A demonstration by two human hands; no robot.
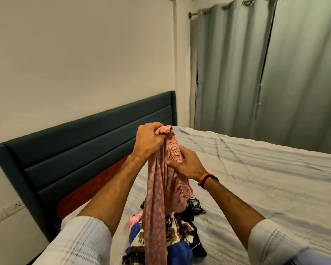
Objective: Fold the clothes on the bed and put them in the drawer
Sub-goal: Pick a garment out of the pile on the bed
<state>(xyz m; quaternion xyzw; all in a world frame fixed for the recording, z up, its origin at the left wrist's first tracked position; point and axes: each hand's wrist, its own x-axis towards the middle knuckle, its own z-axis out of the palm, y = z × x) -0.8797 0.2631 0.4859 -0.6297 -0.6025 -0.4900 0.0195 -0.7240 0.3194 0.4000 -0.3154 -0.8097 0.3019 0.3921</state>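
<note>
Head view, largest first: bed (266,188) under a pale striped cover, filling the right and lower part, with a dark blue headboard (96,142) along the wall and grey-green curtains (266,73) beyond. Red cushion (96,184) lying against the headboard's foot.

Next, heap of clothes (172,234) on the cover near the bed's close edge: blue, black, pink and patterned pieces tangled together, none folded yet. No drawer in sight.

Then pink garment (157,188), lifted clear above the heap and hanging in long soft folds, lower end reaching down over the pile. Gathered, elastic-looking band at the top. Probably thin, light and limp: no stiffness to hold a shape, likely to slump and crease wherever unsupported, little risk of damage. Best taken at the band's two ends or at side seams, so the cloth drops flat and can be laid on the open cover to the right for folding.

Smallest: left hand (148,139), fingers curled tight round the topmost bunch of the band. Right hand (187,163), lower and just beside, thumb and fingers pinching the gathered part, orange and black bands (207,179) at the wrist. Both arms in white sleeves pushed back.
</note>
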